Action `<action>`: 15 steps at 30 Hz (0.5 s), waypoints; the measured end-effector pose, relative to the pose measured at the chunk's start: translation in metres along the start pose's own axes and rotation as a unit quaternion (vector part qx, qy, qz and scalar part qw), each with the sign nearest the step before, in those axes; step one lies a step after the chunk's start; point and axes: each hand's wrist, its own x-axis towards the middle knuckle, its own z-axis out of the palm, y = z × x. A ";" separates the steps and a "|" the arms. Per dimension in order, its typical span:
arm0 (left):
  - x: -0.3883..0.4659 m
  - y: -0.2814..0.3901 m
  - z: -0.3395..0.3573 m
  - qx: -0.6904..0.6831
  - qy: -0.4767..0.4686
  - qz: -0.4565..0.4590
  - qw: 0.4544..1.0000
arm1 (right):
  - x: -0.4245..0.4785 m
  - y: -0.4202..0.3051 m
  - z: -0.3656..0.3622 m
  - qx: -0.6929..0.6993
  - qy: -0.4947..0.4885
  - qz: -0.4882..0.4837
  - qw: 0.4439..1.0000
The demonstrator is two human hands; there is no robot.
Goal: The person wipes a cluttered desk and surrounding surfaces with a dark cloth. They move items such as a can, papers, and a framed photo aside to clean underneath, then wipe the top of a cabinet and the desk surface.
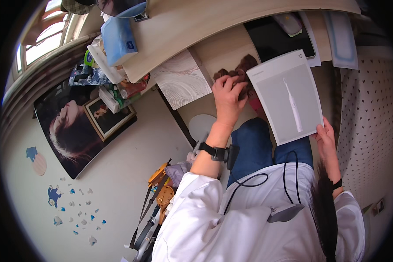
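My right hand grips the lower right corner of a white-and-grey electric toothbrush box, which is tilted and shows a picture of a toothbrush. To the left of the box, my left hand has bent fingers against a dark brown, bunched item, perhaps fabric or hair; whether it grips this item is unclear. The box lies partly in front of a pink thing below the brown one. A square, wood-grain patterned panel or box is at the left of my left hand.
A curved desktop edge crosses the top. Near it are a blue tissue pack, a round mirror, and a black tablet-like panel with a pale mouse-like object. Cables hang from my wrist strap; heart-patterned fabric is at right.
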 end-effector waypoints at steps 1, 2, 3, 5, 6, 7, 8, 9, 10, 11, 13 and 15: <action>-0.013 0.003 -0.002 -0.022 -0.010 -0.004 1.000 | 0.001 -0.002 0.005 0.006 0.000 -0.003 1.000; -0.027 0.006 -0.002 -0.062 -0.011 -0.037 0.997 | 0.004 -0.002 0.012 -0.002 -0.008 -0.005 1.000; -0.042 0.009 -0.001 -0.100 -0.013 -0.067 0.993 | 0.009 -0.003 0.021 -0.007 -0.015 -0.008 1.000; -0.072 0.005 -0.003 -0.156 -0.020 -0.138 0.978 | 0.021 -0.005 0.044 -0.029 -0.033 -0.018 0.999; -0.088 0.000 -0.002 -0.171 -0.026 -0.177 0.969 | 0.030 -0.003 0.059 -0.021 -0.036 -0.011 0.999; -0.097 -0.002 -0.005 -0.187 -0.032 -0.215 0.958 | 0.038 -0.001 0.075 -0.013 -0.036 -0.005 0.999; -0.103 -0.004 -0.009 -0.196 -0.030 -0.224 0.954 | 0.048 0.002 0.090 -0.011 -0.040 -0.005 0.999; -0.113 -0.011 -0.012 -0.207 -0.027 -0.242 0.948 | 0.060 0.007 0.105 -0.011 -0.048 -0.003 0.999; -0.123 -0.018 -0.014 -0.217 -0.026 -0.259 0.941 | 0.070 0.010 0.118 0.006 -0.055 -0.007 0.998; -0.129 -0.025 -0.016 -0.227 -0.025 -0.275 0.934 | 0.082 0.013 0.128 0.026 -0.045 0.000 0.999; -0.135 -0.032 -0.025 -0.228 -0.019 -0.297 0.927 | 0.100 0.017 0.147 0.052 -0.051 -0.008 0.997; -0.136 -0.039 -0.032 -0.248 -0.013 -0.330 0.911 | 0.104 0.021 0.164 0.111 -0.019 -0.016 0.993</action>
